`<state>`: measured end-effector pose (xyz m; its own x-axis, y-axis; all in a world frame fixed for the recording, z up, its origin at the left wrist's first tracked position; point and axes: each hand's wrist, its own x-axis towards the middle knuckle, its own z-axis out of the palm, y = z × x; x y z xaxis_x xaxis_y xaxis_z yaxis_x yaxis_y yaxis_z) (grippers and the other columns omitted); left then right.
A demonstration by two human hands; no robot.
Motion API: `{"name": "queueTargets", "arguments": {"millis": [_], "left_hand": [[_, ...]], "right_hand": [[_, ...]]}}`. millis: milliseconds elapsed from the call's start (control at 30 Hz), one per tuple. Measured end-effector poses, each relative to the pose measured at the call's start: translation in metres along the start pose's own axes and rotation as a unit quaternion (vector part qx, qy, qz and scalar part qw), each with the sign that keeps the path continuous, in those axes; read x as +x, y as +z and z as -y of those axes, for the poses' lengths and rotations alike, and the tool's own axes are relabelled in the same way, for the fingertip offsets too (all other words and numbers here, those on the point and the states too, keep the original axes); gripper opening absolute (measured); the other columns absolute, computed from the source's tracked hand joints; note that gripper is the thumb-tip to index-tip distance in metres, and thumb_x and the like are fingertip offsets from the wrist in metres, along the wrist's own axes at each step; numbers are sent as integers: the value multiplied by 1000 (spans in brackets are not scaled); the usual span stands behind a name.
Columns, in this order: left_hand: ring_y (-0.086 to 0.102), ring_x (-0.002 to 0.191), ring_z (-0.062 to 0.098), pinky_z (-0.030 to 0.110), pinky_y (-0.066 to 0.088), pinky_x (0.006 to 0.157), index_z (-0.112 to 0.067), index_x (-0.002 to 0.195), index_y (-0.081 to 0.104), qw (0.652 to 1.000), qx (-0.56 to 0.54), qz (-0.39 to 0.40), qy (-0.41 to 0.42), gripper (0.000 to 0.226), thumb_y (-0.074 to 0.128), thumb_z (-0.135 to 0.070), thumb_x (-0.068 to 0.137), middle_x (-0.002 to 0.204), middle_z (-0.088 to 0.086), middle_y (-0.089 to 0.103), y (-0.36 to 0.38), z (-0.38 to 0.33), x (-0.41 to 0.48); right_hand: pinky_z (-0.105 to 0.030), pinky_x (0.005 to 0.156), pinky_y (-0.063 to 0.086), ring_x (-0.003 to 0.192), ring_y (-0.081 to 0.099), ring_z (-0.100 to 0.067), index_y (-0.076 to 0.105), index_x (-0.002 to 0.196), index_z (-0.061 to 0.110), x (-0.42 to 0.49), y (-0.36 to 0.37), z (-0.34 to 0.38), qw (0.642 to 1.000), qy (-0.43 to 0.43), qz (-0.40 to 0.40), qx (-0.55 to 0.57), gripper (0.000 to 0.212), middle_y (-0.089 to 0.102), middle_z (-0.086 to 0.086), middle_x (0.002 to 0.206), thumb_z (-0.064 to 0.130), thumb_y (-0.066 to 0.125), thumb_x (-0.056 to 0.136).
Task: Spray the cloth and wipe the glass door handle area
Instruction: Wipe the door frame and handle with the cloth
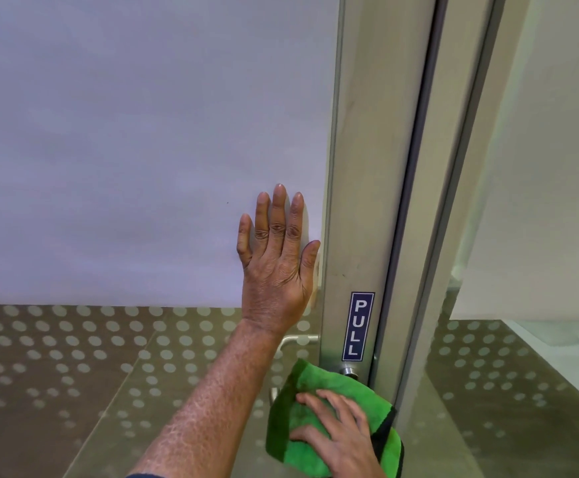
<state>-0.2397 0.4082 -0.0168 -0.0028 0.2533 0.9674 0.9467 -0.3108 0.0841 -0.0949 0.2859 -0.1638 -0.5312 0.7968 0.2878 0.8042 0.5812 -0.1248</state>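
Observation:
My left hand (pixel 277 260) lies flat on the frosted glass door (pixel 143 150), fingers spread and pointing up, just left of the metal door frame (pixel 360 201). My right hand (pixel 339 432) presses a green microfibre cloth (pixel 298 408) with a black edge against the glass and frame at handle height. The metal door handle (pixel 298 339) shows partly behind my left wrist, on the far side of the glass, and the cloth hides its lower part. A round lock cylinder (pixel 348 370) sits on the frame just above the cloth. No spray bottle is in view.
A blue PULL sticker (pixel 358 326) is fixed upright on the frame above the lock. The lower glass (pixel 74 357) carries a pattern of white dots. To the right stand a dark seal, a second metal post (pixel 453 201) and another glass panel (pixel 540 339).

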Motion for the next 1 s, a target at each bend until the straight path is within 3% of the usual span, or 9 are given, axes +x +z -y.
{"name": "queueTargets", "arguments": {"millis": [233,333,400,500,600,767,867,900,1000], "left_hand": [[6,161,20,43,-3,132,-14,164,21,1000,14,-3,5,59,21,-43,112,173,10,23,2,1,0],[7,161,20,43,-3,132,-14,164,18,1000,17,-4,5,59,22,-42,112,173,9,23,2,1,1],[6,161,20,43,-4,132,-13,164,17,1000,15,-3,8,59,23,-42,112,172,10,23,1,0,1],[6,161,20,43,-3,131,-13,164,21,1000,17,0,8,59,25,-41,112,172,12,25,0,2,1],[6,160,19,43,-3,131,-13,163,23,1000,14,6,6,59,26,-41,111,172,13,25,-1,1,2],[5,161,19,44,-3,131,-12,164,20,1000,13,8,5,60,26,-41,111,172,13,25,-1,1,1],[4,161,19,44,-3,131,-12,164,20,1000,19,6,5,60,26,-42,111,172,12,23,0,2,1],[3,161,19,44,-3,131,-13,164,21,1000,22,4,8,60,26,-42,111,172,12,23,0,1,1],[2,161,18,44,-3,131,-13,164,21,1000,28,3,11,61,26,-43,111,172,12,23,0,1,1]], "right_hand": [[-24,97,28,111,43,-6,69,78,63,38,-2,41,999,33,10,-4,24,72,30,113,76,60,60],[-12,84,41,107,44,6,71,80,55,32,-5,26,996,35,-46,66,24,69,34,111,63,50,71],[-12,88,38,106,42,11,64,97,50,28,-7,17,986,61,-75,134,21,58,38,114,54,55,78],[-13,101,19,123,30,10,24,143,47,27,0,17,982,108,-37,152,65,30,41,127,58,51,86],[-29,115,20,142,27,-10,16,158,26,40,-2,24,985,146,-10,92,86,32,16,152,60,49,86],[-45,113,32,140,38,-28,36,153,17,51,-3,42,980,185,67,-15,94,40,-10,151,64,63,77],[-45,78,56,89,75,-28,82,98,11,51,-2,49,977,188,77,-71,95,76,-13,95,73,83,25],[-45,77,54,82,75,-27,82,94,10,54,-1,48,977,186,69,-81,91,75,-12,87,72,83,28],[-50,100,33,114,55,-31,56,127,9,60,8,40,984,145,63,-84,67,62,-14,120,60,57,83]]}}
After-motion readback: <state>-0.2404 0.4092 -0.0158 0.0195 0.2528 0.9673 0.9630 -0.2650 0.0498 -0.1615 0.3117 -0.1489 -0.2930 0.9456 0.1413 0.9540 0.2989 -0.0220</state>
